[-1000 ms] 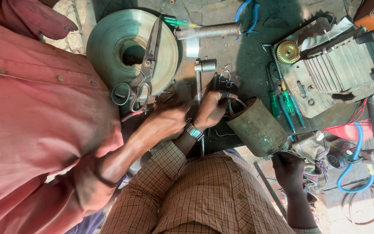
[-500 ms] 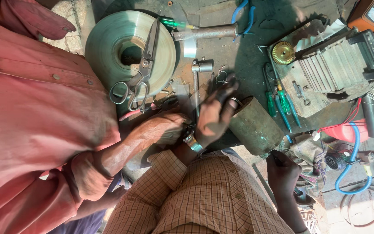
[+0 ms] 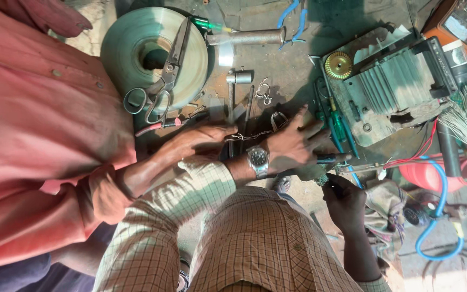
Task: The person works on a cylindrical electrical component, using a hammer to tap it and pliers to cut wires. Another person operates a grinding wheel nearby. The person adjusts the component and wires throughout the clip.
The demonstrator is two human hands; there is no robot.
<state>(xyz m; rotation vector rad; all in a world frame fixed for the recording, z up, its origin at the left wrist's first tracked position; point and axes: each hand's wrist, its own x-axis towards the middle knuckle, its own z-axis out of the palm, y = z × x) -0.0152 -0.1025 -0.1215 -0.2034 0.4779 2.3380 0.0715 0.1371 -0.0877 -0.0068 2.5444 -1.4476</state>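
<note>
Left hand (image 3: 294,141): fingers spread wide, pressed flat on dark metal part (image 3: 304,172), mid-floor, largely hidden.
Right hand (image 3: 344,201): closed on small wire-ended piece (image 3: 320,179), kind unclear.
Co-worker's hand (image 3: 193,141): just beside.
Risks, judged: part rolling from under palm; crowded hands colliding; loose wires (image 3: 255,135) snagging fingers.

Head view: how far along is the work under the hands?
Nothing looks finished. In hand: left hand lies spread on a dark part, right hand curls at wire ends; another person's hand presses nearby. What is left cannot be told; scissors rest on the roll.
</note>
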